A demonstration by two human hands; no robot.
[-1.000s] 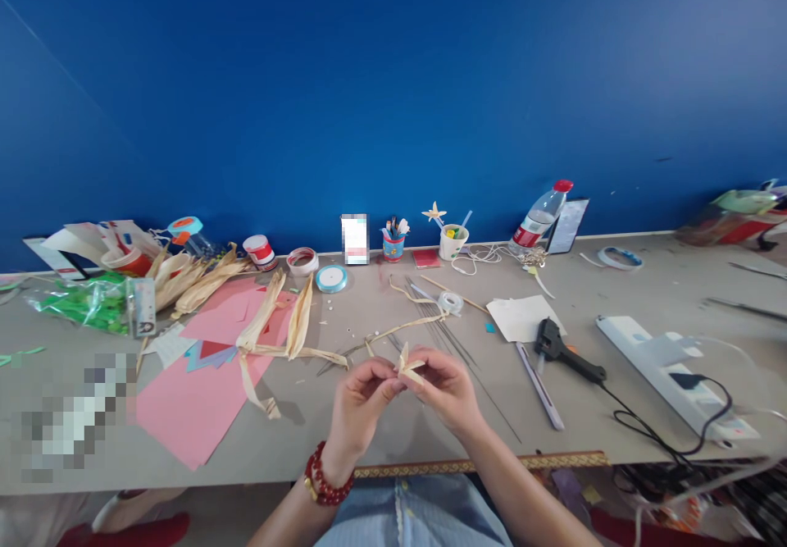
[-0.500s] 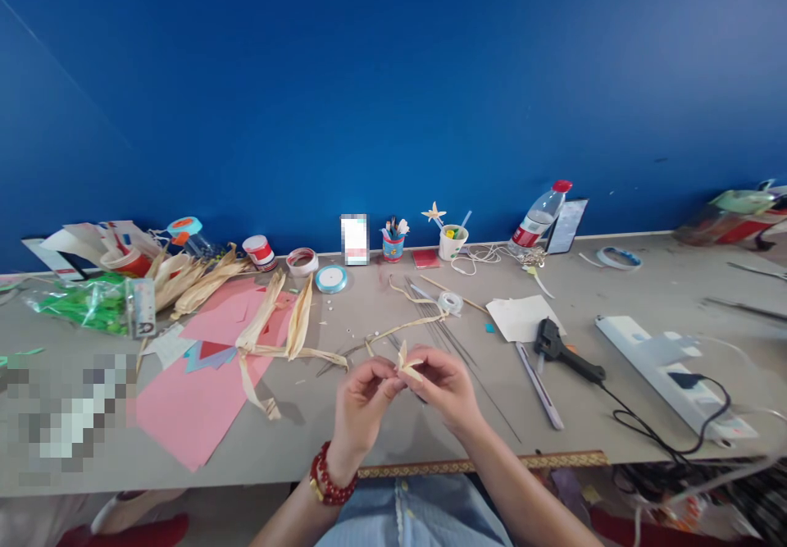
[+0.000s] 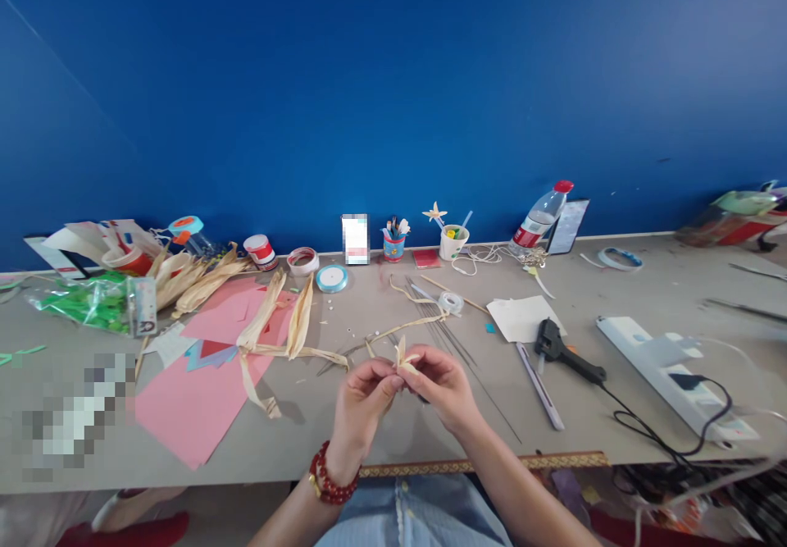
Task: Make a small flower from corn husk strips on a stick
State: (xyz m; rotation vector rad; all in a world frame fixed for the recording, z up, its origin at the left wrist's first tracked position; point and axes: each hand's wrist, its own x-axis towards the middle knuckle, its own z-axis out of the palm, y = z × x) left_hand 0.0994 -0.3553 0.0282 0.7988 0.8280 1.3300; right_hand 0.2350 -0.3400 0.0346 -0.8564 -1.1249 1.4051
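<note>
Between both hands, above the front of the table, is a small pale flower (image 3: pixel 403 357) that looks made of corn husk. My left hand (image 3: pixel 367 393), with a red bead bracelet (image 3: pixel 332 477) at its wrist, pinches the flower from the left. From the right, my right hand (image 3: pixel 443 385) closes its thumb and fingers on it too. The underside of the flower is hidden by the fingers. Strips of dried corn husk (image 3: pixel 263 317) lie left of my hands, and thin wires (image 3: pixel 455 342) lie just beyond them.
A black glue gun (image 3: pixel 571 354), a lilac cutter-like tool (image 3: pixel 539 387) and a white power strip (image 3: pixel 657 371) lie on the right. Pink paper (image 3: pixel 190 407) is on the left. A bottle (image 3: pixel 541 219), a white cup (image 3: pixel 453 243) and a ribbon roll (image 3: pixel 332 279) stand or lie along the wall.
My fingers have shifted very slightly around the flower, and its petals have turned a little. The rest stays as it was.
</note>
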